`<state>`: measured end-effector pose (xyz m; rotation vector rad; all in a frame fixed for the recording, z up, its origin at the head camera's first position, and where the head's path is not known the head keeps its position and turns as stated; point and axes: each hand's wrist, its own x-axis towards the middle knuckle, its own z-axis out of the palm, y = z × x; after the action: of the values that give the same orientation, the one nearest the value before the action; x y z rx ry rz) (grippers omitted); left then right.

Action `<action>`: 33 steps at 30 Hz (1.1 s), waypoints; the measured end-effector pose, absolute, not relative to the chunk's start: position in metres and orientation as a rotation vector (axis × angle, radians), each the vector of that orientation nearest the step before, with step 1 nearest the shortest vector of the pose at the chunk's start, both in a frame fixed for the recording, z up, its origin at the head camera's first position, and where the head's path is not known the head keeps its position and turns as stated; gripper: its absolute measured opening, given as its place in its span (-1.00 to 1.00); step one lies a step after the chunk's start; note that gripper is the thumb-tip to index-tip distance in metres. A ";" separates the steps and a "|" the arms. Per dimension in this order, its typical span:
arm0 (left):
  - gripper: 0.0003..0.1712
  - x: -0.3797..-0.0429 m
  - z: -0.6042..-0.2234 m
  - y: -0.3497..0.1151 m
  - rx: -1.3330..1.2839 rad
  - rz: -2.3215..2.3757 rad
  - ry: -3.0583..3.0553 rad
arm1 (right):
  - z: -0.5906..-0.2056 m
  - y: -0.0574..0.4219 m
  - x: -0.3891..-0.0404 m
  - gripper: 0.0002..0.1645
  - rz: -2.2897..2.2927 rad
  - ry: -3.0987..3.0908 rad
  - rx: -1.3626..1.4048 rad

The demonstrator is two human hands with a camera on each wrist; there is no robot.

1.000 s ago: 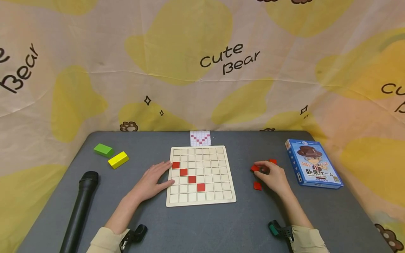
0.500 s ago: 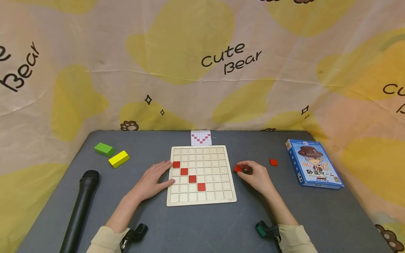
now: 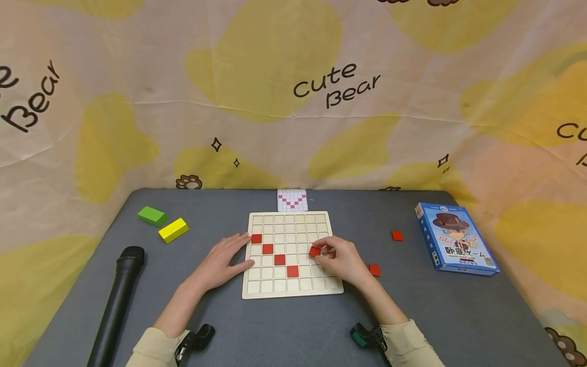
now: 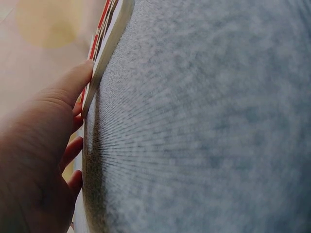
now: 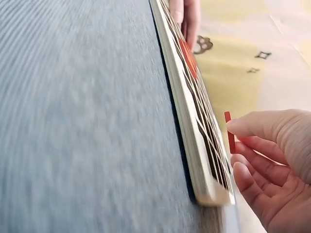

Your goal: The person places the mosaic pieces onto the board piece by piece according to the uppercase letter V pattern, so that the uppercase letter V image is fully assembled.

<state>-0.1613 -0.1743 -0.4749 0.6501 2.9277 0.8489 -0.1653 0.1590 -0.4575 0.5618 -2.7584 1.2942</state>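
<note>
A pale wooden grid board (image 3: 292, 290) lies mid-table with several red tiles set in its cells, stepping down in a diagonal from the left edge. My left hand (image 3: 223, 263) rests along the board's left edge, fingers and thumb extended and touching it. Between thumb and fingertips, my right hand (image 3: 344, 259) pinches a red square tile (image 3: 314, 251) over the right part of the board. In the right wrist view that tile (image 5: 230, 133) stands edge-on, apart from the board (image 5: 187, 111). Two loose red tiles lie right of the board, one farther back (image 3: 397, 236), one nearer (image 3: 374, 270).
A card with a pink V pattern (image 3: 292, 200) lies behind the board. Green (image 3: 153, 216) and yellow (image 3: 174, 231) blocks lie at the back left, above a black microphone (image 3: 118, 300). A blue game box (image 3: 456, 239) lies at the right. A patterned cloth hangs behind the table.
My right hand has picked up a red tile from the table on the right and carried it left over the board. The left hand has stayed on the board's edge.
</note>
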 end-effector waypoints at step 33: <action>-0.17 -0.162 -0.477 -0.174 0.633 0.847 2.929 | -0.461 0.142 -0.163 -0.71 1.101 -2.753 0.865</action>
<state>-0.1616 -0.1741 -0.4767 0.6330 2.9290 0.8467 -0.1631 0.1422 -0.4607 0.8653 -2.7529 1.1010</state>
